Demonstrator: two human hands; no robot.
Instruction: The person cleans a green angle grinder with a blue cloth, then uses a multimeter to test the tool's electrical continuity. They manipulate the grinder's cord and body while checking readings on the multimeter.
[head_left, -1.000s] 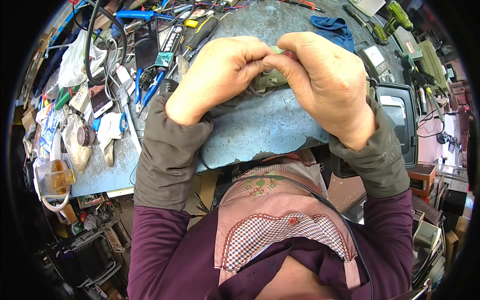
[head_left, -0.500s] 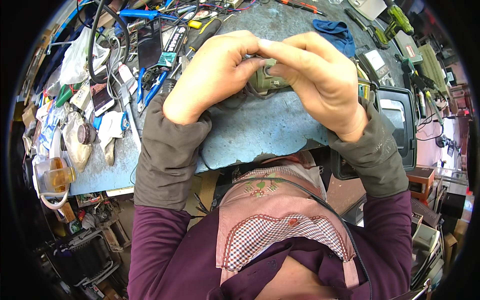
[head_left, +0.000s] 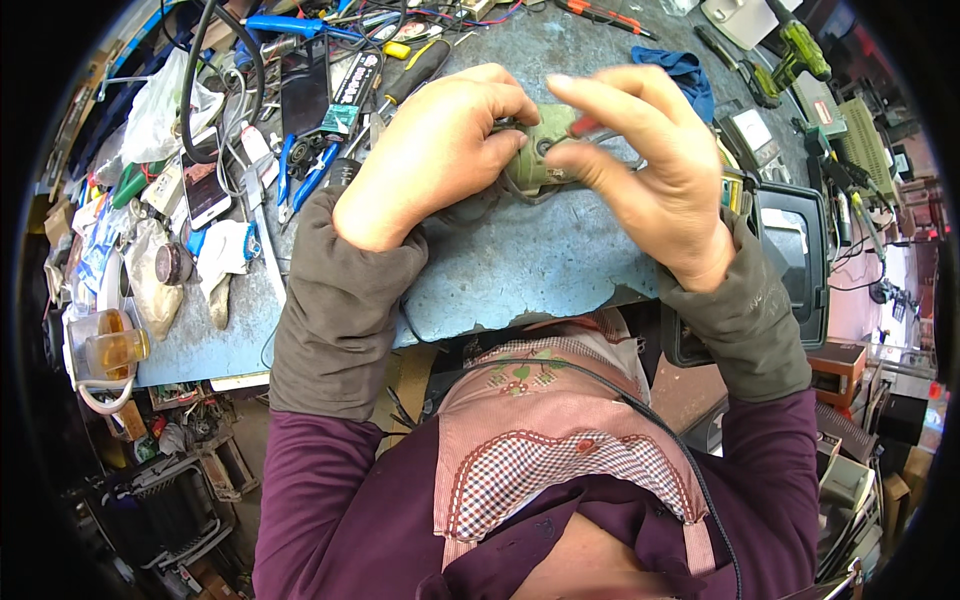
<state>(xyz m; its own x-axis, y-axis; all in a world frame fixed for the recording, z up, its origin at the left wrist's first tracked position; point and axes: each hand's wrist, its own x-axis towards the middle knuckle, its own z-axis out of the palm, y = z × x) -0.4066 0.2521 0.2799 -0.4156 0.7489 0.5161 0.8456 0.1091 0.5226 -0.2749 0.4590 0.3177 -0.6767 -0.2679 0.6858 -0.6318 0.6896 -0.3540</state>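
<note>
My left hand is curled over the left side of an olive-green device at the bench's middle, its fingers pressed on it. The device has a small dark round fitting on its face and a dark cord below. My right hand is over the device's right side, thumb and forefinger spread apart, the thumb's tip near the round fitting. A small red piece, blurred, shows between those fingers against the device; I see no grip on it.
The worn blue bench carries pliers, screwdrivers, cables, a phone, plastic bags and a jar at left; a blue cloth, a green drill and a black case at right.
My right hand's thumb and forefinger have spread apart from their earlier pinch, and the hand is slightly lower. More of the green device shows. My left hand stays on it.
</note>
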